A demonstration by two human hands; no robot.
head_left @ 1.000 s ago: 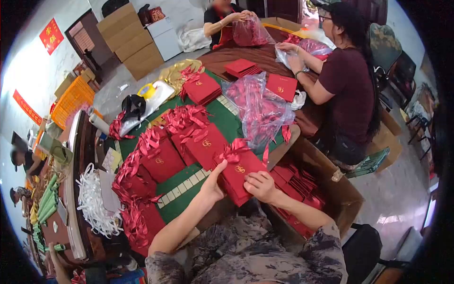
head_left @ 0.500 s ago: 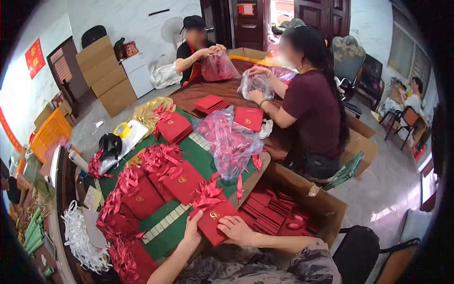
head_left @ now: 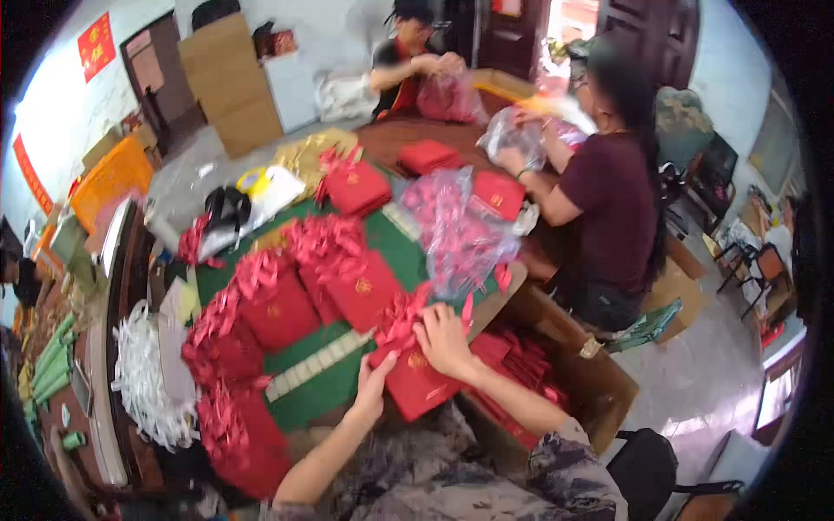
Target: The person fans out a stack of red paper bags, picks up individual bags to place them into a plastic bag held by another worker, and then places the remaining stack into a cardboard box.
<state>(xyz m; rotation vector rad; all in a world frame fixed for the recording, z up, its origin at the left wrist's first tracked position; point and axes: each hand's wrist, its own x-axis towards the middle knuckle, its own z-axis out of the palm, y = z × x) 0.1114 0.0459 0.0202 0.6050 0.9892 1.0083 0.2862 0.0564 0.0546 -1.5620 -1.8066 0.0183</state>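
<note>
A red gift bag [head_left: 417, 382] with a gold emblem and pink-red ribbon handles lies at the near edge of the table in front of me. Its left side is gripped by my left hand [head_left: 373, 385], thumb over the top. My right hand [head_left: 441, 343] is bent over the bag's upper end, its fingers in the ribbons [head_left: 398, 319]. Just beyond, more red gift bags [head_left: 363, 282] stand in piles on the green mat [head_left: 317, 347], ribbons bunched on top. To the right, a cardboard box [head_left: 599, 382] holds many flat red bags [head_left: 521, 369].
A clear plastic bag of red ribbons [head_left: 456, 230] lies past my hands. White strips [head_left: 152, 382] are heaped at left. Across the table, one person [head_left: 417, 65] handles a plastic bag; another person [head_left: 608, 191] at right does too. A black chair [head_left: 638, 473] stands at lower right.
My right hand has moved from the bag's front face up to its ribbons. My left hand still grips the left side. The view has shifted and tilted.
</note>
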